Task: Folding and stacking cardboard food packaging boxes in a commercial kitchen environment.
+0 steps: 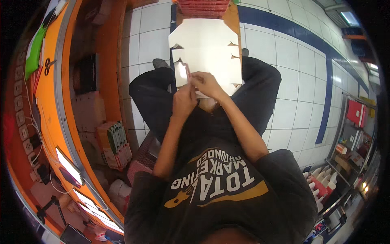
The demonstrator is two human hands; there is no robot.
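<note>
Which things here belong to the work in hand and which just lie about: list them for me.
Apparently in the work:
White notched card, with the left hand and right hand at its near left part

Apparently just lying about:
Black scissors on the orange counter
Green item beyond them
Red box at right

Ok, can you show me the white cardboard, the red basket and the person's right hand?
White cardboard (206, 35): head view, on its flat upper part.
Red basket (203, 9): head view, on its side wall.
Right hand (208, 84): head view, on the back of it.
</note>
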